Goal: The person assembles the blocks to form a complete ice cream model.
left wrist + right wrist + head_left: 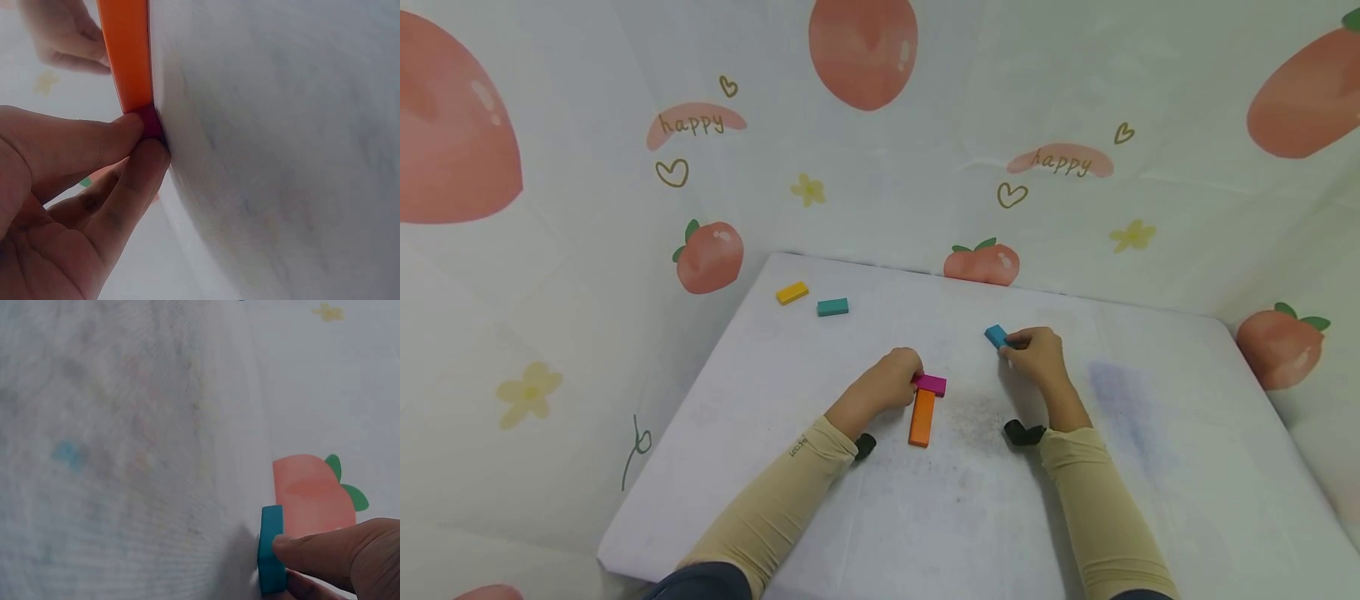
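Note:
In the head view my left hand [886, 382] pinches the left end of a magenta block [932, 385] between thumb and fingers. An orange block [922, 418] lies lengthwise with its far end against the magenta one, the two forming a T shape. The left wrist view shows the thumb and forefinger [147, 159] on the magenta block's end [150, 122], beside the orange block [128, 53]. To the right and farther back, my right hand [1036, 354] pinches a blue block [996, 336] by its near end; the right wrist view shows this block [271, 550] close over the table.
A yellow block [792, 292] and a teal block [832, 307] lie near the table's far left corner. The white table [970, 533] has smudges and a purple stain on the right. Behind it hangs a peach-print cloth [910, 183]. Black wrist-camera mounts [1024, 433] stick out inward from both wrists.

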`<act>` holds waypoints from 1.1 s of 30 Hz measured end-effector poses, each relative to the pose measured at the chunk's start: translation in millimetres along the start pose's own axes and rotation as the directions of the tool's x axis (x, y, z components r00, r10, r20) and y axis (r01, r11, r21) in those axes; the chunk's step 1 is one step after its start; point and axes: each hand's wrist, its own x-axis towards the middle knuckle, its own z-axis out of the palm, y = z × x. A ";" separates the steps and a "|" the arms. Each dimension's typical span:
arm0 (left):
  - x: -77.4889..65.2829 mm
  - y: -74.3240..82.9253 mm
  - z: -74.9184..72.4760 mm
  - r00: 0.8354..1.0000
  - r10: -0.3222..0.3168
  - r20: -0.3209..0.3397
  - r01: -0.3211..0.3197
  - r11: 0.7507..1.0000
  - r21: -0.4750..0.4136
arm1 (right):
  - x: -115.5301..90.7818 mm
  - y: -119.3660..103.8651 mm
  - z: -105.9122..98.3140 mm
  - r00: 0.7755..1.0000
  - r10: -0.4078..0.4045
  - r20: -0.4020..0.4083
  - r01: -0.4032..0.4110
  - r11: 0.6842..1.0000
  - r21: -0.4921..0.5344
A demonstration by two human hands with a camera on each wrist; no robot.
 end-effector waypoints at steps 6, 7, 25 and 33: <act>1.4 -2.3 1.3 1.000 -0.002 -0.001 0.002 1.000 0.000 | -0.4 -5.1 0.4 1.000 -0.025 0.017 0.025 1.000 0.000; 1.7 -2.5 1.5 1.000 -0.002 -0.001 0.002 1.000 0.000 | -0.6 -6.2 0.1 0.999 -0.029 0.022 0.029 1.000 0.001; 3.0 -1.4 1.4 1.000 -0.009 0.007 0.009 1.000 -0.006 | -0.7 -16.8 7.2 0.995 -0.049 0.082 0.049 0.999 0.003; 3.2 -2.7 1.5 1.000 -0.008 -0.002 0.008 1.000 0.000 | 0.6 -22.9 11.6 0.993 -0.026 0.112 0.027 1.000 -0.005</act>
